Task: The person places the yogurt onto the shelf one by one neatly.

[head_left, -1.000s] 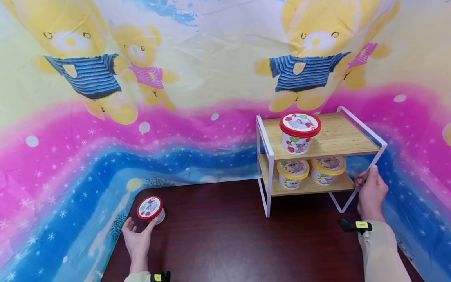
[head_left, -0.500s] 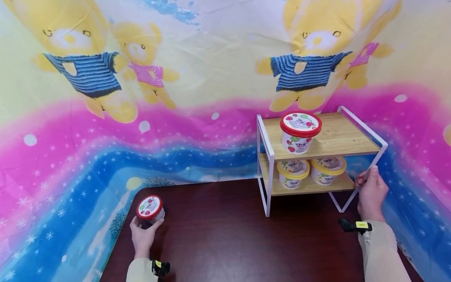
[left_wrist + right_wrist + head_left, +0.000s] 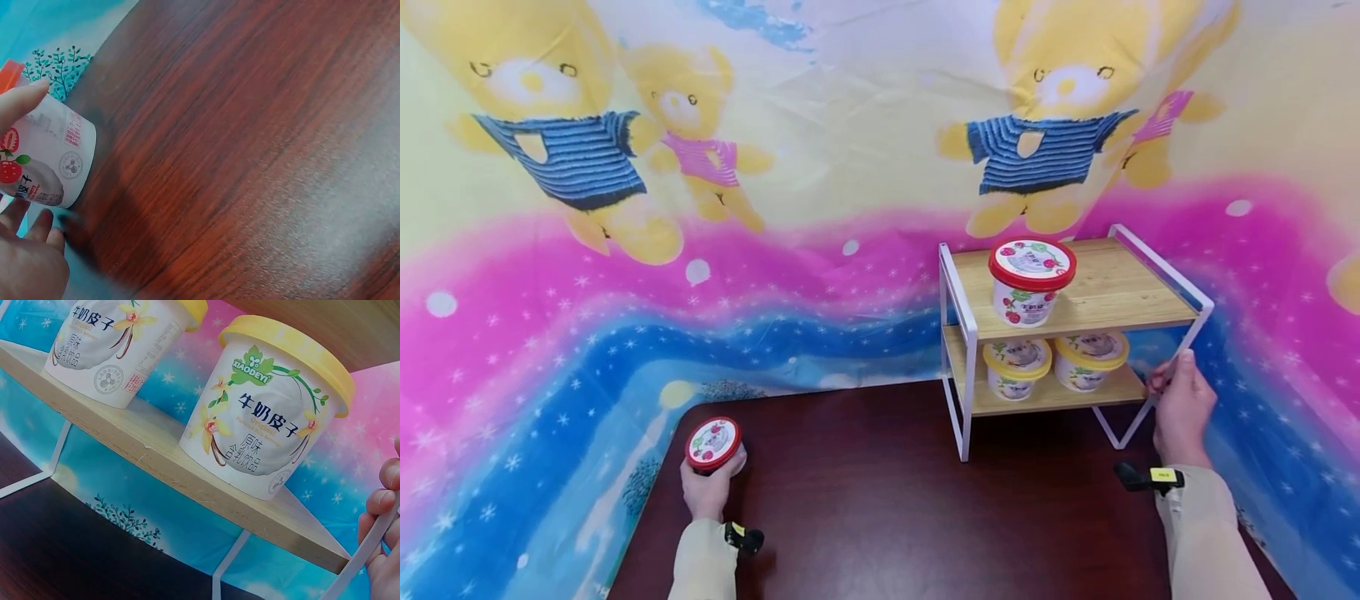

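Observation:
At the table's left side, a white tub with a red lid [image 3: 712, 443] and printed strawberries stands in my left hand [image 3: 705, 496]. In the left wrist view the thumb [image 3: 28, 100] lies on one side of the tub's wall and the fingers reach round the opposite side. My right hand [image 3: 1186, 412] grips the white metal side frame of a two-tier wooden shelf [image 3: 1127, 283]. The right wrist view shows its fingers curled round that bar [image 3: 369, 547].
Another red-lidded tub [image 3: 1028, 304] stands on the shelf's top board. Two yellow-lidded tubs [image 3: 1017, 379] [image 3: 262, 419] sit side by side on the lower board. The dark wood table [image 3: 865, 492] meets a bear-printed cloth backdrop [image 3: 850, 167] at the back and sides.
My left hand has moved forward to the red-lidded tub and closed its thumb and fingers round it. The right hand keeps its hold on the shelf frame; the view has shifted slightly.

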`<state>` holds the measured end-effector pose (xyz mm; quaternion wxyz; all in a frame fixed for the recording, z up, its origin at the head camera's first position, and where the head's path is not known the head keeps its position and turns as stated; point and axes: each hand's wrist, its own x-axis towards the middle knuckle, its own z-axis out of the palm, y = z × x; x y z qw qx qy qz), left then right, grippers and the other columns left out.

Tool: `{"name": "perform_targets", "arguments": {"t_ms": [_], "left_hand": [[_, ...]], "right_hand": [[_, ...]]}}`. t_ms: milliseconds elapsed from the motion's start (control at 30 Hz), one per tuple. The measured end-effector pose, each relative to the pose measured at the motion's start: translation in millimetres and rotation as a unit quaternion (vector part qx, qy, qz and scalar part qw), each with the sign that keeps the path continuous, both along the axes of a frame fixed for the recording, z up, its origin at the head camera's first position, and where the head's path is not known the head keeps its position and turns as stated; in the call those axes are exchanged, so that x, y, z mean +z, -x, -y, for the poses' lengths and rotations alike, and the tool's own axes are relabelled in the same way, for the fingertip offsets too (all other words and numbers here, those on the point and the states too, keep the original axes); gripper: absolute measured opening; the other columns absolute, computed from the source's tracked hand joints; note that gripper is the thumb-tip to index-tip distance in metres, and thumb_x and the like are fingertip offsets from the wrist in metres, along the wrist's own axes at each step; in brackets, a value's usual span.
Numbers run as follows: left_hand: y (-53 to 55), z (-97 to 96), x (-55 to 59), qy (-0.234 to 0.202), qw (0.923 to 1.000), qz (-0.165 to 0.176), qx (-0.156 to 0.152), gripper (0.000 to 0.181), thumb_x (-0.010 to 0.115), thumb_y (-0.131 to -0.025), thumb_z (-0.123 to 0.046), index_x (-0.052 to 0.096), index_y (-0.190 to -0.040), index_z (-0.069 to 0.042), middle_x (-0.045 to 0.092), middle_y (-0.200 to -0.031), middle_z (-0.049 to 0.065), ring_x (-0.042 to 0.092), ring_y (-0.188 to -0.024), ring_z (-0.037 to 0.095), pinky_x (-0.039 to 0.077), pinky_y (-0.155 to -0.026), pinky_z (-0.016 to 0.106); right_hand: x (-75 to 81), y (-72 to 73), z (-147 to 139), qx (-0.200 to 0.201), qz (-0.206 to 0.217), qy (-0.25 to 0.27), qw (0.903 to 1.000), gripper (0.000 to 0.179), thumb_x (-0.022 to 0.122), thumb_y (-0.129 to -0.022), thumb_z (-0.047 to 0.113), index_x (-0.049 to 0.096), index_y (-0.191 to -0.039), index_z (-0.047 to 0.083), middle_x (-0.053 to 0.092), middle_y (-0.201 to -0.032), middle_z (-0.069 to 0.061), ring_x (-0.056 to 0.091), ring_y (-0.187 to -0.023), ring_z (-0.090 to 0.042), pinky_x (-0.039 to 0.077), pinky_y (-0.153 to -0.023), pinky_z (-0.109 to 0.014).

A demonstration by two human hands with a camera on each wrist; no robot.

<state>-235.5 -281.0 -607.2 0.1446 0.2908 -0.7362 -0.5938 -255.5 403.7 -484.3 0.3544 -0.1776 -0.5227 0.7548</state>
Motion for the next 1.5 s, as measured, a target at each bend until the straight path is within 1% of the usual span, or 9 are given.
{"name": "perform_targets", "arguments": {"t_ms": [233, 300, 467, 567, 767, 967, 1233, 1367, 1500], "left_hand": [[-1.7, -1.0, -2.6, 0.007, 0.9999, -0.01, 0.0, 0.109, 0.084, -0.086, -0.027, 0.008, -0.161, -0.003, 0.024, -0.159, 0.028, 0.021, -0.144, 0.047, 0.029, -0.111, 0.065], [-1.2, -4.1, -4.4, 0.026, 0.9996, -0.009, -0.004, 0.109, 0.085, -0.084, -0.027, 0.012, -0.16, -0.001, 0.027, -0.156, 0.029, 0.024, -0.142, 0.047, 0.029, -0.111, 0.065], [0.7, -16.5, -10.5, 0.098, 0.9948, 0.016, -0.026, 0.104, 0.088, -0.08, -0.031, 0.023, -0.152, 0.007, 0.034, -0.145, 0.032, 0.029, -0.133, 0.049, 0.031, -0.109, 0.066], [3.1, -23.2, -11.9, 0.11, 0.9931, 0.024, -0.033, 0.102, 0.089, -0.078, -0.033, 0.026, -0.149, 0.006, 0.036, -0.143, 0.032, 0.03, -0.131, 0.05, 0.026, -0.109, 0.067], [8.5, -27.2, -13.2, 0.096, 0.994, 0.028, -0.045, 0.112, 0.091, -0.075, -0.032, 0.017, -0.154, -0.003, 0.034, -0.15, 0.029, 0.029, -0.135, 0.048, 0.017, -0.11, 0.07], [11.9, -28.3, -13.8, 0.096, 0.9941, 0.015, -0.049, 0.114, 0.092, -0.075, -0.032, 0.017, -0.157, -0.004, 0.035, -0.151, 0.026, 0.03, -0.137, 0.046, 0.015, -0.111, 0.07], [10.2, -30.9, -10.0, 0.073, 0.9963, 0.017, -0.042, 0.111, 0.089, -0.079, -0.036, 0.018, -0.158, -0.002, 0.035, -0.153, 0.026, 0.029, -0.137, 0.046, 0.024, -0.11, 0.069], [10.7, -33.2, -9.0, 0.07, 0.997, 0.003, -0.032, 0.103, 0.088, -0.08, -0.037, 0.025, -0.152, 0.001, 0.04, -0.148, 0.026, 0.035, -0.134, 0.044, 0.031, -0.11, 0.064], [13.3, -35.3, -6.4, 0.054, 0.9984, -0.005, -0.016, 0.102, 0.089, -0.078, -0.04, 0.025, -0.146, -0.001, 0.042, -0.144, 0.026, 0.038, -0.132, 0.043, 0.035, -0.109, 0.06]], "right_hand": [[-2.2, 3.7, 0.3, 0.004, -0.004, -0.008, 0.9999, 0.053, 0.056, -0.103, 0.041, 0.058, -0.079, -0.006, 0.055, -0.066, -0.006, 0.048, -0.06, -0.017, 0.045, -0.054, -0.023], [-1.6, 4.2, 0.3, 0.004, -0.006, -0.005, 1.0, 0.053, 0.056, -0.103, 0.04, 0.059, -0.079, -0.006, 0.055, -0.066, -0.006, 0.048, -0.06, -0.017, 0.045, -0.054, -0.023], [0.2, 4.4, -0.6, 0.004, -0.01, 0.003, 0.9999, 0.052, 0.056, -0.103, 0.04, 0.059, -0.078, -0.006, 0.055, -0.066, -0.006, 0.049, -0.058, -0.017, 0.045, -0.052, -0.023], [0.3, 4.4, -1.4, 0.006, -0.009, 0.006, 0.9999, 0.052, 0.056, -0.103, 0.04, 0.059, -0.078, -0.005, 0.055, -0.067, -0.006, 0.049, -0.058, -0.017, 0.046, -0.052, -0.023], [0.0, 3.4, -1.0, 0.003, -0.002, 0.009, 1.0, 0.051, 0.056, -0.104, 0.04, 0.059, -0.079, -0.005, 0.055, -0.068, -0.006, 0.049, -0.061, -0.018, 0.046, -0.054, -0.022], [1.8, 2.7, 0.4, -0.002, -0.008, 0.01, 0.9999, 0.051, 0.055, -0.104, 0.039, 0.059, -0.078, -0.005, 0.056, -0.067, -0.006, 0.049, -0.059, -0.017, 0.046, -0.052, -0.022], [0.3, 2.1, 1.3, -0.001, -0.002, 0.016, 0.9999, 0.051, 0.055, -0.105, 0.038, 0.06, -0.077, -0.004, 0.056, -0.066, -0.005, 0.05, -0.058, -0.016, 0.046, -0.053, -0.022], [-1.5, 2.3, 1.2, -0.002, -0.008, 0.013, 0.9999, 0.052, 0.055, -0.105, 0.038, 0.059, -0.076, -0.005, 0.056, -0.065, -0.006, 0.05, -0.057, -0.016, 0.046, -0.052, -0.022], [-0.7, 2.3, 0.9, -0.003, -0.011, 0.012, 0.9999, 0.052, 0.055, -0.105, 0.038, 0.059, -0.076, -0.005, 0.056, -0.065, -0.006, 0.05, -0.056, -0.016, 0.046, -0.051, -0.022]]}}
